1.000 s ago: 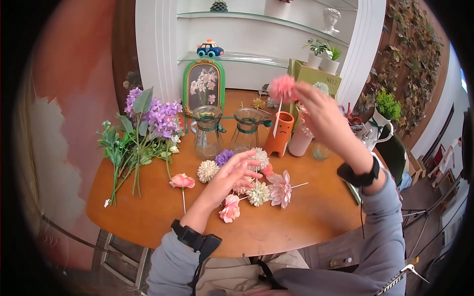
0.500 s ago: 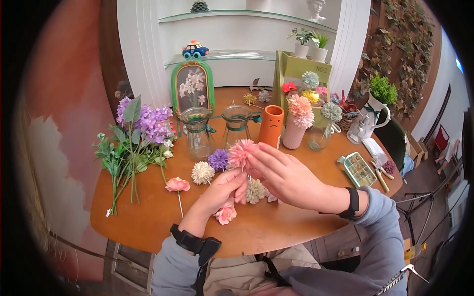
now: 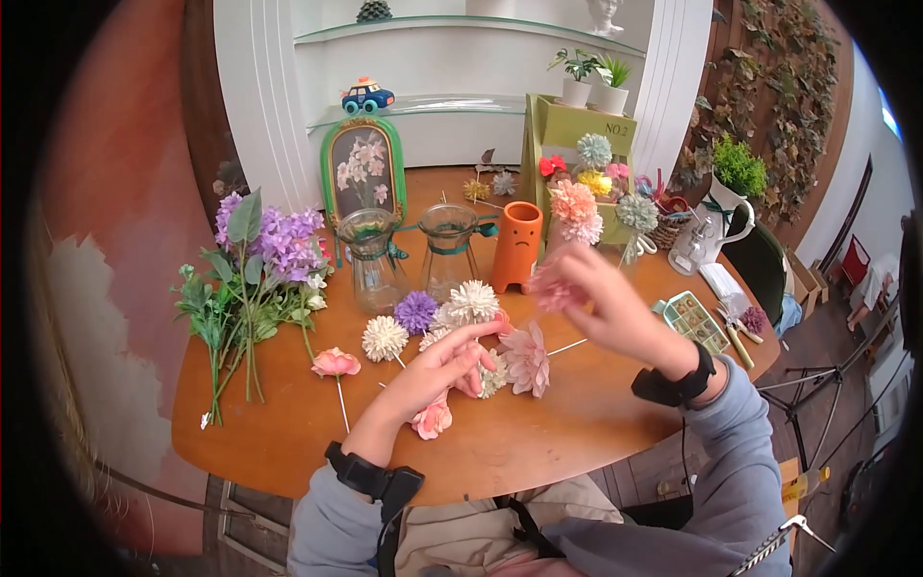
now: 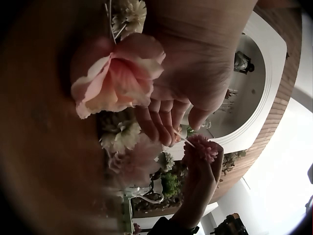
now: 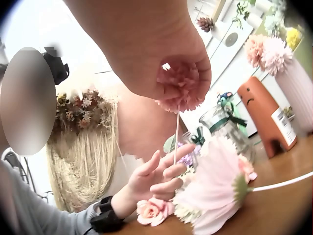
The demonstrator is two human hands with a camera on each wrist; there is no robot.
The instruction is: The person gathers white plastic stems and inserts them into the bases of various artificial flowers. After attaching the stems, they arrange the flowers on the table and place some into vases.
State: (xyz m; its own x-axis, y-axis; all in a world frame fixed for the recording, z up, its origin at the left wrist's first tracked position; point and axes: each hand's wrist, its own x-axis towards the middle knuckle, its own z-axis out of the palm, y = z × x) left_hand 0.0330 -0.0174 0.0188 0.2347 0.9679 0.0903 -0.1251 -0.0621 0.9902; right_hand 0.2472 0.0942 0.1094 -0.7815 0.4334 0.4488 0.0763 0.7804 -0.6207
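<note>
My right hand holds a pink pompom flower by its head, fingers and thumb curled round the petals. Its thin white stem points down to the fingers of my left hand. That left hand is loosely bent, palm turned up, with the stem overlapping its fingertips in the right wrist view. Below and around it lie loose flower heads: a pink rose, a pale pink dahlia, a purple pompom and several cream pompoms.
Two glass vases and an orange sad-faced vase stand behind the flowers. Purple blossoms with green stems lie at left, near a single pink rose. A compartment box is at right.
The right hand brought the pink pompom down from beside the orange vase to the left hand. Now it has drawn the flower head away to the right, while the left hand stays over the flowers.
</note>
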